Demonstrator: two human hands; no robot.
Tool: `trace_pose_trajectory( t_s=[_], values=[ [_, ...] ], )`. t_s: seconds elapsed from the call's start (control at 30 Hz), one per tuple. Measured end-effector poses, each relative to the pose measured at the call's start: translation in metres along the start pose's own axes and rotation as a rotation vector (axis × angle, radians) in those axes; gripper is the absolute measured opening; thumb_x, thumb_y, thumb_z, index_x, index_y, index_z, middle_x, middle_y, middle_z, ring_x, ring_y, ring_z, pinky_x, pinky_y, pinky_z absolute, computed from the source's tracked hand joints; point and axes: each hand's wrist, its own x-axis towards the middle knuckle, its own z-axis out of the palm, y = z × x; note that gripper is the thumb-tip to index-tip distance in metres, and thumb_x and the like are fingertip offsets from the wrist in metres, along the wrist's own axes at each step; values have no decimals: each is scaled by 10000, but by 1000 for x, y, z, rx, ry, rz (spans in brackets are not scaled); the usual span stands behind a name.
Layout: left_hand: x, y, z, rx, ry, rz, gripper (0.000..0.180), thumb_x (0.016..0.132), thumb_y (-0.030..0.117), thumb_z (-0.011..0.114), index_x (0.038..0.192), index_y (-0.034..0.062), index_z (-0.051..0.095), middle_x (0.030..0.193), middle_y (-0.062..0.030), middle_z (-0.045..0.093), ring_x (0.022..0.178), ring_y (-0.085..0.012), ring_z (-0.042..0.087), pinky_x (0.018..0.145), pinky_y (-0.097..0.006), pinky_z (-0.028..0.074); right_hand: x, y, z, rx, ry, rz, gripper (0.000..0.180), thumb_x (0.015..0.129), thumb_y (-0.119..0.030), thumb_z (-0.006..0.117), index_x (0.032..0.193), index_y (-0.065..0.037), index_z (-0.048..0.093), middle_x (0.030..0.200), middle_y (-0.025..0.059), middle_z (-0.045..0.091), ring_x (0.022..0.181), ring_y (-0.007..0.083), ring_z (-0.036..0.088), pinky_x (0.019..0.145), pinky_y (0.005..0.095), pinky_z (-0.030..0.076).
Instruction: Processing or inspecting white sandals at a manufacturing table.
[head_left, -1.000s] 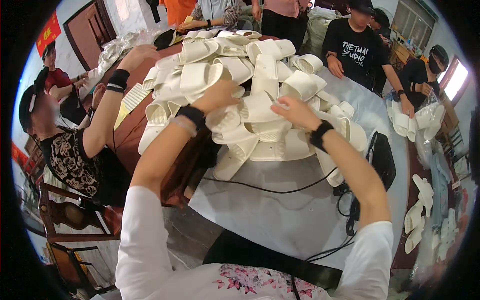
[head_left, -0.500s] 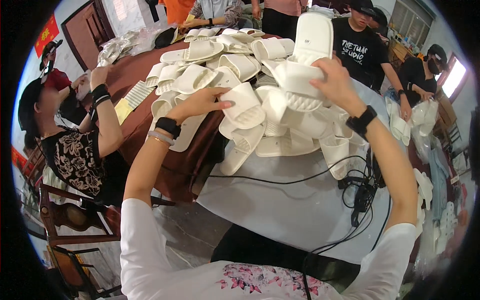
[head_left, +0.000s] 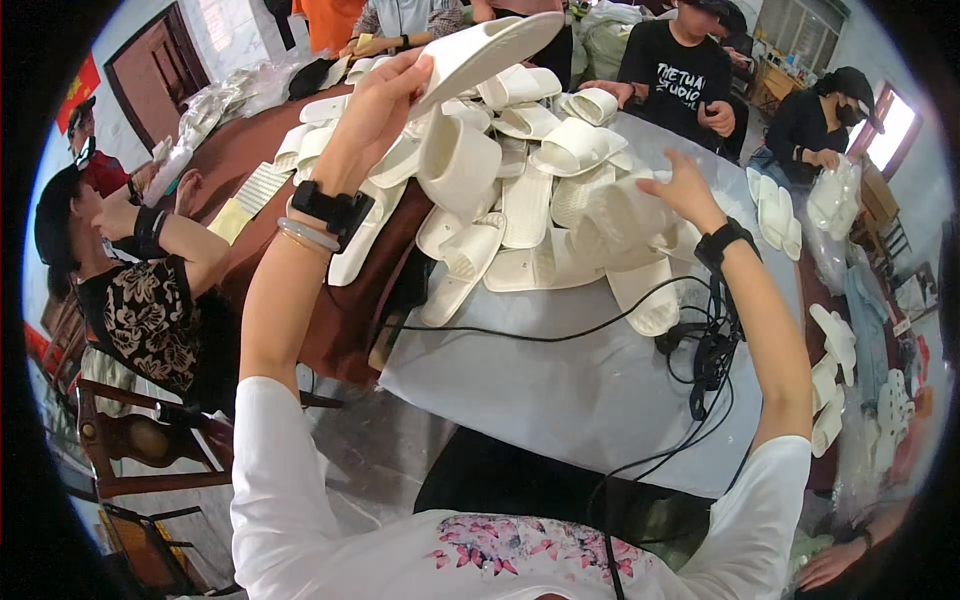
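Observation:
My left hand [head_left: 378, 100] is raised over the far left of the pile, closed around the side of a white slide slipper [head_left: 490, 58]. That slipper is tilted, with its sole edge toward me. My right hand [head_left: 690, 195] is at the right of the pile, fingers apart and holding nothing. Just left of it is a blurred white slipper [head_left: 622, 218]; whether they touch I cannot tell. Below my left hand, another slipper [head_left: 460, 165] stands steeply tilted. Many more white slippers, such as one [head_left: 580, 147] near the middle, lie heaped at different angles.
Black cables [head_left: 705, 350] lie tangled at the right on the grey table cover [head_left: 520, 375]. A brown-red cloth [head_left: 260, 220] covers the left side. Co-workers [head_left: 150, 290] stand or sit around. Slippers [head_left: 772, 212] lie at the right, near plastic bags [head_left: 835, 205]. A wooden chair [head_left: 150, 440] stands left.
My left hand has risen and now holds a slipper up. My right hand has let go of the slipper it held upright and has opened. The pile has shifted in view.

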Motion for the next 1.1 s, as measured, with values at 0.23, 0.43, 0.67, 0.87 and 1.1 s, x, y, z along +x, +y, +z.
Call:
trace_pose_trajectory(
  t_s=[0.23, 0.43, 0.67, 0.87, 1.1],
  values=[
    [-4, 24, 25, -184, -398, 92, 324, 903, 220, 486, 1145, 5, 506, 1104, -43, 556, 1017, -134, 499, 902, -274, 369, -17, -118, -26, 629, 191, -776, 749, 713, -234, 737, 1327, -79, 338, 1323, 95, 404, 1180, 222, 435, 914, 357, 416],
    [-18, 86, 114, -234, -432, 141, 319, 858, 223, 568, 1079, -7, 567, 960, -52, 619, 869, -132, 539, 844, -254, 364, -26, -131, -59, 1055, -293, -568, 667, 831, -137, 605, 1350, -42, 197, 1265, 117, 368, 1143, 187, 417, 869, 269, 425],
    [-55, 91, 69, 254, -236, 264, 358, 906, 214, 473, 1191, -4, 479, 1166, -64, 536, 1066, -157, 492, 923, -275, 356, -54, -81, -148, 772, 148, -474, 389, 826, -167, 609, 1167, -25, 486, 1042, 71, 592, 929, 101, 542, 808, 220, 433],
    [-184, 16, 85, 601, -140, -301, 237, 849, 162, 551, 1017, 2, 596, 1001, -90, 593, 951, -185, 545, 852, -283, 393, -128, 50, -214, 760, 691, 42, 358, 913, -259, 442, 1131, 14, 519, 1041, 75, 591, 956, 145, 550, 836, 272, 426],
    [-281, -153, 131, 938, -300, -127, 521, 748, 73, 611, 1231, -3, 433, 1238, -207, 455, 1131, -370, 443, 957, -414, 356, -234, 244, -282, 177, 1054, 473, 320, 898, -278, 460, 962, -6, 615, 944, 77, 601, 845, 149, 533, 718, 293, 424]
  ],
)
